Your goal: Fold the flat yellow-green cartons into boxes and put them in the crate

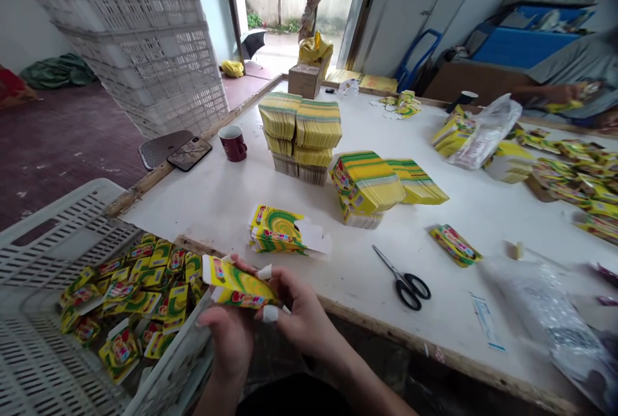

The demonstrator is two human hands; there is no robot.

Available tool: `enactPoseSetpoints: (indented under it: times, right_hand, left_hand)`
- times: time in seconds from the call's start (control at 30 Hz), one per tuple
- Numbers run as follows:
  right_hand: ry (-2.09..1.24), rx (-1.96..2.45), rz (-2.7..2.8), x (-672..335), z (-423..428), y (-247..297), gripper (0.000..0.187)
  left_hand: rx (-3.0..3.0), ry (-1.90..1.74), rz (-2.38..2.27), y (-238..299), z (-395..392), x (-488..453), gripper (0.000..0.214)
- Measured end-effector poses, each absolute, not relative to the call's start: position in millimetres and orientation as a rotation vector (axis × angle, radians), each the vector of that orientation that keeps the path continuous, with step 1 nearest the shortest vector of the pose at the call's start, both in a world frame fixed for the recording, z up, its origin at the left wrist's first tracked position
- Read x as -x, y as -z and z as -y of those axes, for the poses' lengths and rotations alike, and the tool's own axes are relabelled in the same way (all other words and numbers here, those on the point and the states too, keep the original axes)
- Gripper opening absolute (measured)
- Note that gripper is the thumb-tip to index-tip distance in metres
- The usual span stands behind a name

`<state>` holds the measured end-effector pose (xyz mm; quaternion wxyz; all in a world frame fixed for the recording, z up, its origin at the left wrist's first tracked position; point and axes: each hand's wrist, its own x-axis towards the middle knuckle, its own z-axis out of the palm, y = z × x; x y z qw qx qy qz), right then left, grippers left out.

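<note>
A yellow and green crayon box (pixel 241 284) is held between both hands just over the table's front edge. My left hand (pixel 229 332) supports it from below and the left, thumb out to the side. My right hand (pixel 294 306) pinches its right end, with white wraps on thumb and finger. Just beyond lies a small stack of flattened crayon boxes (pixel 277 229), white flaps to the right. Down on the left, a white plastic crate (pixel 168 364) holds many small crayon boxes (pixel 145 274).
Bundled flat boxes (pixel 299 136) stand mid-table, with more bundles (pixel 371 184) to their right. Black-handled scissors (pixel 405 284), a single crayon box (pixel 455 244), a maroon mug (pixel 232 143), and a phone (pixel 190 153) lie around. A person (pixel 574 75) works at the far right.
</note>
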<state>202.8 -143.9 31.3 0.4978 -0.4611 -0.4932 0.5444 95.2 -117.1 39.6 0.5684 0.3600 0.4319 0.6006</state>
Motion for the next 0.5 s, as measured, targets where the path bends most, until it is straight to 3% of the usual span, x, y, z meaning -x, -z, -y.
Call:
enactPoseSetpoints:
  times: [0.13,0.23,0.3,0.43,0.5]
  right_hand:
    - [-1.164,1.154,1.242,-218.2,139.3,-33.2,0.020]
    - [-1.012,1.196,1.408,-231.3,139.4,-39.4,0.017]
    - [-0.917,1.211,1.525,-241.6,140.4,-45.3,0.018]
    - [-0.642,1.244,1.909,-257.3,144.5,-60.3,0.028]
    - [-0.517,1.221,2.092,-256.5,147.4,-66.5,0.029]
  left_hand:
    - [-0.799,-1.493,-1.110,-19.9,121.8,-85.5,0.039]
    - [-0.846,-1.506,-1.146,-15.9,115.5,-71.5,0.027]
    - [-0.933,-1.441,-1.078,-21.9,108.3,-57.3,0.038]
    - [-1.191,-1.218,-0.945,-44.3,100.9,-28.2,0.093]
    - [-1.390,-1.025,-0.998,-53.0,103.6,-24.6,0.104]
